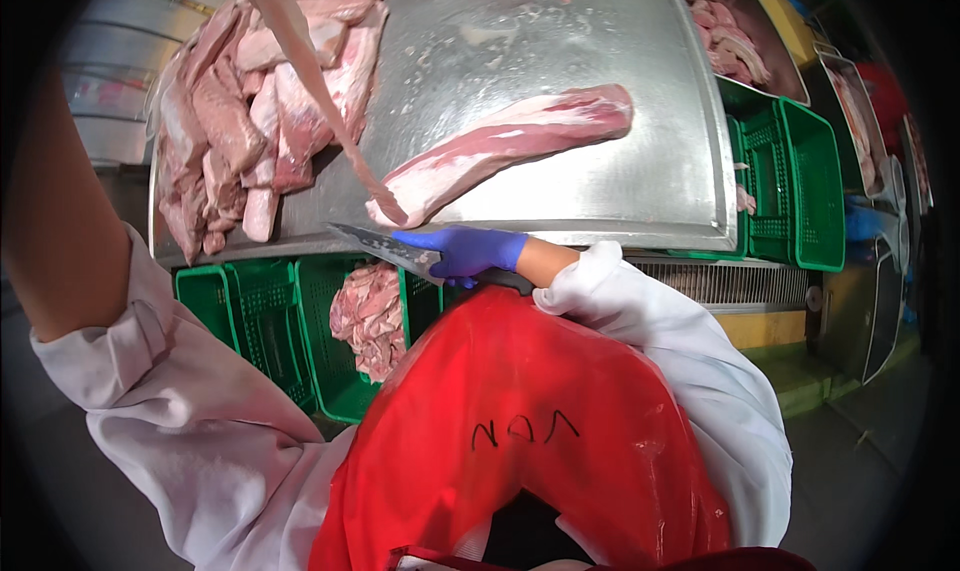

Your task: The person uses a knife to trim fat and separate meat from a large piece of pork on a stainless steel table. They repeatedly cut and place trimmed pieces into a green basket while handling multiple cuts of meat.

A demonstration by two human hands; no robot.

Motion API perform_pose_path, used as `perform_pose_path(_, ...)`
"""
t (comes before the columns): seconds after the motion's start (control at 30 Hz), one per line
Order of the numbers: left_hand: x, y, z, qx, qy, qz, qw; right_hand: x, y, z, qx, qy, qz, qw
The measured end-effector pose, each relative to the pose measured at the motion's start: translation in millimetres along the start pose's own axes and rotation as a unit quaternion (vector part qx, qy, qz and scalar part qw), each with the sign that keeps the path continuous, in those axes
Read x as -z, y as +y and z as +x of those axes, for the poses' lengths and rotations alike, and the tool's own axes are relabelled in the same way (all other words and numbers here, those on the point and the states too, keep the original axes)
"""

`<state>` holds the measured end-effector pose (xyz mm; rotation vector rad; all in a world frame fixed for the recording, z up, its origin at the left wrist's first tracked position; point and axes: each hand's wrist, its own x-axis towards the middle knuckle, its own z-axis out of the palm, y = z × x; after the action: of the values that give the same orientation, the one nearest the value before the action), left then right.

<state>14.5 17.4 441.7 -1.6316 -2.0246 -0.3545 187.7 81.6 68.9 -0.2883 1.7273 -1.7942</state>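
Note:
My right hand point(468, 251), in a blue glove, is closed round a knife point(385, 246) at the near edge of the metal table point(500, 206). The blade points left, and the dark handle's end shows below the hand. Just beyond lies a long pale-pink slab of meat point(510, 141), slanting up to the right. A narrow strip of meat point(305, 61) stretches from the top edge of the view down to the slab's left end. My bare left forearm rises at the far left; the hand itself is out of view, so what it holds is hidden.
A heap of meat pieces point(240, 111) covers the table's left side. Below the near edge, a green crate point(345, 396) holds meat trimmings point(370, 321). Another green crate point(820, 186) stands at the right, near a metal tray point(795, 81) with meat.

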Motion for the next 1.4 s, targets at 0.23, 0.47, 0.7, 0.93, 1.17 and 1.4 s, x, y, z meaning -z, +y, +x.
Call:
perform_pose_path(0.23, -88, 120, 94, -0.174, -0.061, -0.188, 0.965, 53, -4, -68, 0.042, 0.173, 0.030, 0.984)
perform_pose_path(0.47, -185, 233, 163, -0.358, -0.087, -0.309, 0.877, 114, 64, -125, 0.085, 0.314, 0.138, 0.935)
perform_pose_path(0.7, -256, 131, 145, -0.281, -0.047, -0.261, 0.922, 162, 108, -106, 0.089, 0.401, 0.189, 0.892)
perform_pose_path(0.93, -316, 1, -263, 0.297, -0.412, -0.093, 0.856, 195, 121, -78, 0.029, 0.418, -0.034, 0.908)
perform_pose_path(1.17, -353, 69, -274, 0.423, -0.340, -0.070, 0.837, 323, 128, -33, 0.120, 0.470, -0.321, 0.814)
perform_pose_path(1.4, -384, 90, -277, 0.508, -0.259, -0.346, 0.746, 276, 77, -22, 0.079, 0.432, -0.235, 0.867)
